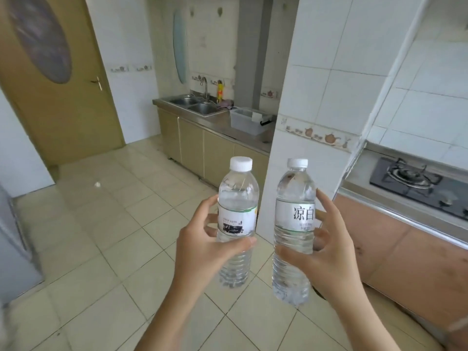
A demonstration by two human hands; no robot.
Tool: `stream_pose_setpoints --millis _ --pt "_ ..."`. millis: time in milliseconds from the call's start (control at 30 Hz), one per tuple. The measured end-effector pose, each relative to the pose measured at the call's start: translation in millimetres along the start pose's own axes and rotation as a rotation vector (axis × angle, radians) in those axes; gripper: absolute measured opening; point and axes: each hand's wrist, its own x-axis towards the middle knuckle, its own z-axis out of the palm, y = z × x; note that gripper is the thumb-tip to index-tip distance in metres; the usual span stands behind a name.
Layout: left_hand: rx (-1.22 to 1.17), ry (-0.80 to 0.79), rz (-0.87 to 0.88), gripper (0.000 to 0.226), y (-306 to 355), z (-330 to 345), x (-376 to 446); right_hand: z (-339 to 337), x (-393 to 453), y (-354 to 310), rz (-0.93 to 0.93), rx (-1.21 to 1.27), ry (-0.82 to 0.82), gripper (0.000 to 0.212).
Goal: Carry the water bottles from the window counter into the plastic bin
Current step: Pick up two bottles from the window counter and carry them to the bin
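Left hand (202,245) and right hand (326,249) hide both bottles' (238,198) backs.

A wooden door (58,97) with an oval pane stands at the left. Across the tiled floor (101,236), a steel double sink (195,105) with a faucet (204,88) sits on beige cabinets (202,153). A gas stove (415,183) lies at the right, past a white tiled pillar (324,97).

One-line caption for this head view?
Left hand and right hand each grip a clear white-capped plastic water bottle above tiled floor.
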Motion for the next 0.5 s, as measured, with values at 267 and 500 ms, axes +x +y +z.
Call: stream_pose_setpoints --millis 267,500 --pt "0.057 0.008 -0.04 0.087 -39 -7 174 89 143 23 0.005 -0.003 -0.002 0.113" --pt "0.058 0.025 -0.081 0.084 -90 13 320 151 287 72 -0.019 0.014 -0.048 0.111"
